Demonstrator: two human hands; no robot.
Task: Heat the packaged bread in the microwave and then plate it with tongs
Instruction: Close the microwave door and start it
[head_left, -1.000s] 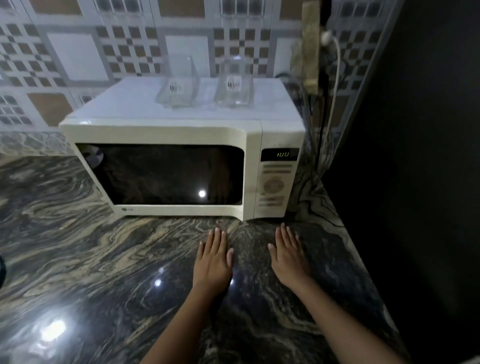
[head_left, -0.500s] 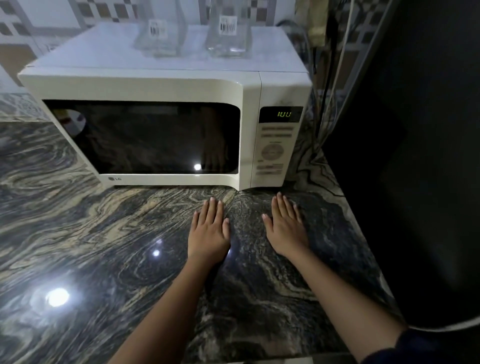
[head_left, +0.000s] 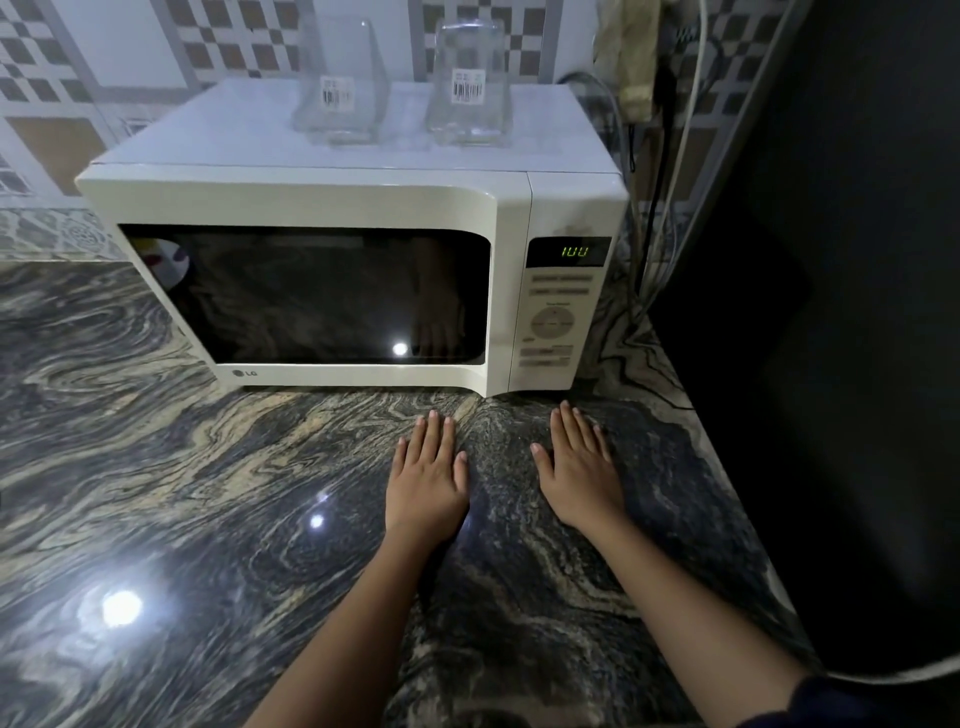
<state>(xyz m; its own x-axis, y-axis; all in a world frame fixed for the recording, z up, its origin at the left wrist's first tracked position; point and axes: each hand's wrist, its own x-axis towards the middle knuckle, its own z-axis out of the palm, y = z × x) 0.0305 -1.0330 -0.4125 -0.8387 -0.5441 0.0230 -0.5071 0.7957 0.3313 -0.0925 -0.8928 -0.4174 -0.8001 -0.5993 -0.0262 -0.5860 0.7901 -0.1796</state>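
On table (head_left: 156, 467), before shut microwave (head_left: 332, 291): left hand (head_left: 427, 474), right hand (head_left: 579, 470) flat, palms down, grip released, empty.

Microwave (head_left: 332, 208): "LG"; display (head_left: 574, 252) perhaps "100".

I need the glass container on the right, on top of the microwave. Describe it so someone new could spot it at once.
Find the white microwave against the tiled wall. Two clear glass containers stand on its top, side by side. The right glass container is above the control panel end, with rounded shoulders and a bold barcode sticker; the left glass container is squarer, with a fainter sticker.
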